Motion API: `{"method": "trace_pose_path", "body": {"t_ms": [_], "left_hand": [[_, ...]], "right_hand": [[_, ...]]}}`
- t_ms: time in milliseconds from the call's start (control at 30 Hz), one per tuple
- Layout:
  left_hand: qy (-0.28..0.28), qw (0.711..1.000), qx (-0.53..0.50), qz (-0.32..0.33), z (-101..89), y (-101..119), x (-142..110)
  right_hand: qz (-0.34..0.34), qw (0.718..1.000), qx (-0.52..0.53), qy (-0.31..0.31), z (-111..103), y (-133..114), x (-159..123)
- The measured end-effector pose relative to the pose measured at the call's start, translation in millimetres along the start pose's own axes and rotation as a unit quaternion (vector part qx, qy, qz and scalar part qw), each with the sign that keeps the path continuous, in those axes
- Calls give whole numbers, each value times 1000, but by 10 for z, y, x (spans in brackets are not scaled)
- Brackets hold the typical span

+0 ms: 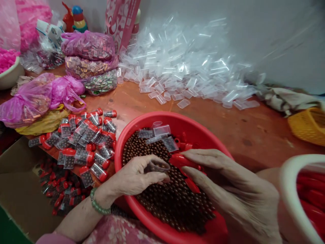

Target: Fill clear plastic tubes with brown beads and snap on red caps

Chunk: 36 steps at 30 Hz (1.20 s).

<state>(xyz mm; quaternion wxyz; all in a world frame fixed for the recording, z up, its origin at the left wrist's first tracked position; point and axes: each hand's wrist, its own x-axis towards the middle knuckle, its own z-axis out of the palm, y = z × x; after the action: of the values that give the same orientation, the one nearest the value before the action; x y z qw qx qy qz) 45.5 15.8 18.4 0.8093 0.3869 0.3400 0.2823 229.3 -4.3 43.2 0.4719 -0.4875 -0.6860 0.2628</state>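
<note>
Red-capped tubes (pixel 81 156) lie filled on our counter (pixel 241 128), clear empties (pixel 183 103) remain unfilled, and over the basin (pixel 162 115) our left fingers (pixel 156 177) clasp an uncapped tube (pixel 159 166), our right fingers (pixel 203 158) a red piece (pixel 181 160).

The middle basin (pixel 142 123) is red, its beads (pixel 175 200) glossy brown. The bench (pixel 122 98) is orange-brown, the bracelet (pixel 100 205) green, the near cloth (pixel 119 231) pink with pale flowers, the right basket (pixel 306 127) yellow.
</note>
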Motion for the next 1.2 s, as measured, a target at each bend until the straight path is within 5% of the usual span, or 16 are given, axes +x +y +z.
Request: {"method": "trace_pose_path", "body": {"t_ms": [533, 900, 1200], "left_hand": [[-75, 995, -3, 71, 9, 21, -27], [-18, 995, 73, 64, -27, -43, -8], [-10, 973, 192, 131, -47, -35, -32]], "right_hand": [[-19, 1000, -7, 23, 371, -25, -80], [30, 999, 19, 7, 359, 10, -77], [56, 998, 36, 22, 414, -37, -136]]}}
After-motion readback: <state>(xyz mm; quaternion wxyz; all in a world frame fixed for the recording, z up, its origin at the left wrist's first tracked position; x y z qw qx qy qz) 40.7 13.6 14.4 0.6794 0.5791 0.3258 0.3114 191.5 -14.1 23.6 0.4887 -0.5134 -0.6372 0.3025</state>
